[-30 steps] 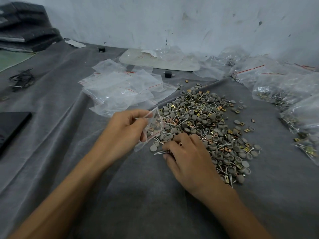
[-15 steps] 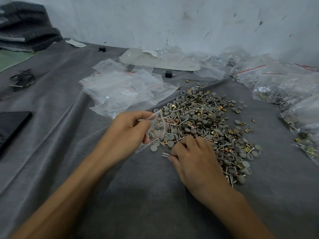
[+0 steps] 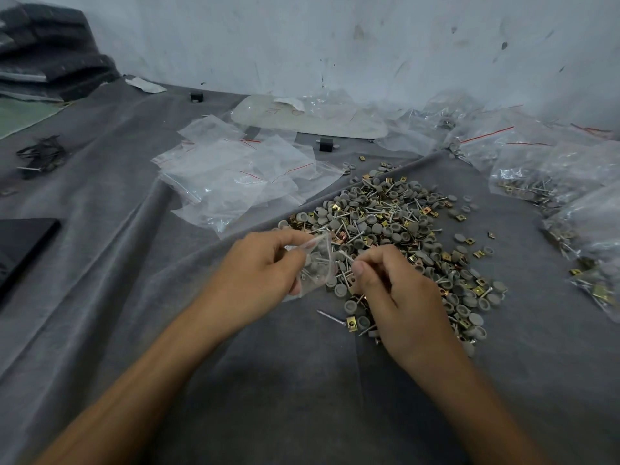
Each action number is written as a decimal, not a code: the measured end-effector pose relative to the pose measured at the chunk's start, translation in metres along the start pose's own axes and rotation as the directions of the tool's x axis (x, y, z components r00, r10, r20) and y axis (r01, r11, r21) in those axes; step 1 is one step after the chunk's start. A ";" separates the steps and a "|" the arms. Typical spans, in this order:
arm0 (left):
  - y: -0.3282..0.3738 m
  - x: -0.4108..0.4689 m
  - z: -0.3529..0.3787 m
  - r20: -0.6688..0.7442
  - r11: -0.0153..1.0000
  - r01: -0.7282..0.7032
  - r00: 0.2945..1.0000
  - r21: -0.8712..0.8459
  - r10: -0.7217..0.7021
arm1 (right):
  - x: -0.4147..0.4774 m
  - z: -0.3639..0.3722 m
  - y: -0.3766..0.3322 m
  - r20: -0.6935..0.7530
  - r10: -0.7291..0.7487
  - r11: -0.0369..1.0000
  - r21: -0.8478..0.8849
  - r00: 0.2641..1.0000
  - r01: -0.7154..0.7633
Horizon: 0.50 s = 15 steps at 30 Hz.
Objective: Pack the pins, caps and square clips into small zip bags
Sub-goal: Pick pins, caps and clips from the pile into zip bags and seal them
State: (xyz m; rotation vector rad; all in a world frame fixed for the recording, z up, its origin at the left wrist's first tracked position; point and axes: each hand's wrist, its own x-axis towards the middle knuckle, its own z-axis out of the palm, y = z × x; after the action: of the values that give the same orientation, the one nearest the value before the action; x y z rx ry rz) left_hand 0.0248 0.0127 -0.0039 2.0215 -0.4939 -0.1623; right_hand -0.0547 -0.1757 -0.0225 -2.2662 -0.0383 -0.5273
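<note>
You are holding the small zip bag (image 3: pixel 318 266) at the near edge of the parts pile (image 3: pixel 385 223), your left hand (image 3: pixel 258 266) pinching its mouth. Your right hand (image 3: pixel 396 290), down on the pile half a second ago, is now lifting clear, thumb and forefinger gripping a pin (image 3: pixel 345 257) beside the bag opening. The pick appears complete and insertion is pending. Empty zip bags (image 3: pixel 235 176) are lying beyond, filled bags (image 3: pixel 536 182) to the right.
</note>
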 end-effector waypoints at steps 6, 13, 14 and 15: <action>0.001 -0.003 0.006 0.057 0.992 -0.089 0.995 0.085 0.085 | -0.002 0.007 0.001 0.019 -0.015 1.000 -0.005 1.000 0.015; 0.000 -0.004 0.010 0.078 0.994 -0.088 0.993 0.065 0.083 | -0.002 0.009 0.001 0.002 -0.071 0.996 -0.055 0.997 0.071; 0.000 -0.004 0.010 0.081 0.994 -0.090 0.993 0.062 0.085 | -0.002 0.009 0.000 0.001 -0.072 0.997 -0.042 0.997 0.072; -0.001 -0.004 0.010 0.084 0.994 -0.093 0.993 0.058 0.088 | -0.002 0.009 0.000 0.001 -0.065 0.998 -0.025 0.998 0.065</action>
State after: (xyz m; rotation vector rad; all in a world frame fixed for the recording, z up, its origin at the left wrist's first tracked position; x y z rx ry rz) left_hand 0.0189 0.0068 -0.0100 2.0541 -0.6477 -0.1761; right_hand -0.0536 -0.1683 -0.0288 -2.2958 -0.1059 -0.5643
